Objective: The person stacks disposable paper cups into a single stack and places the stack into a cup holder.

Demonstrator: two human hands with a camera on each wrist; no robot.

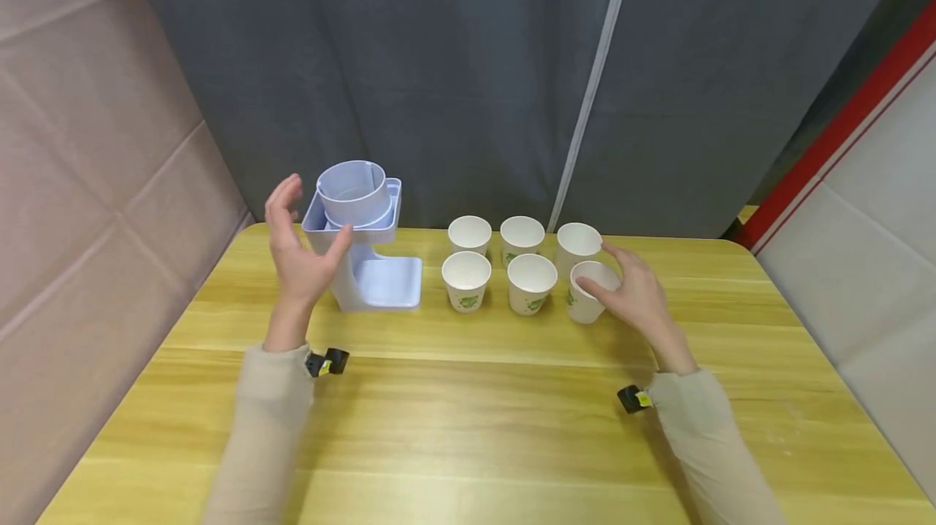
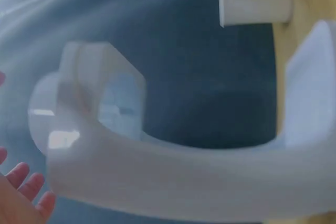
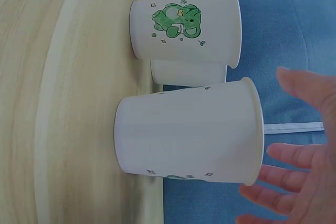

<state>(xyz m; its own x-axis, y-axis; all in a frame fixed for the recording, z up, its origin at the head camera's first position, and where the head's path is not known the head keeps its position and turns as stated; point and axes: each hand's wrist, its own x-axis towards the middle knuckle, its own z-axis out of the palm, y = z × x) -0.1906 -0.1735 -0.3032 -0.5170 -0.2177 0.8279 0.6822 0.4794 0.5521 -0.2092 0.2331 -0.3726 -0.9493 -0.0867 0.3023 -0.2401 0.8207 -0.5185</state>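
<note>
The step in hand seems to be getting the right hand around the front right paper cup. That cup stands upright on the table, at the right end of the front row, just in front of the back right cup. The right hand's thumb and fingers are spread apart near the rim, holding nothing; whether a fingertip brushes the rim is hard to tell.

To do this well, the person would best lower the hand until thumb and fingers lie on opposite sides of the wall, below the rim, then close gently, since thin paper probably dents easily. The fingers on the far side need care, as they could nudge the back right cup.

The left hand, fingers and thumb spread and gripping nothing, is beside the pale stand, which bears a round container; contact there is unclear. A slow, steady approach should suit it, for a bump could shift the container
</note>
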